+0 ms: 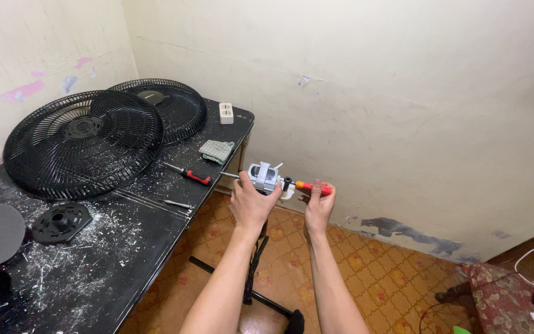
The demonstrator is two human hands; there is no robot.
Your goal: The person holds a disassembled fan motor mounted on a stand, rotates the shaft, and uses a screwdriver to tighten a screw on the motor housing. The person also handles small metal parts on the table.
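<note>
Left hand (251, 201): closed around the grey fan motor (265, 176), held up beside the black table (125, 247).
Right hand (318, 204): gripping a red-orange screwdriver (307, 185), tip at the motor.
Done: both grilles (84, 142) lie off on the table.
Left: motor apparently only partly unscrewed.

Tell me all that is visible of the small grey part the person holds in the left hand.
The grey fan motor unit is a small, blocky part, seemingly light grey metal with white plastic pieces on top. A thin shaft sticks out of its left side. The left hand grips it from below, above the tiled floor beside the black table. The right hand holds a red-and-yellow screwdriver against its right side.
</note>
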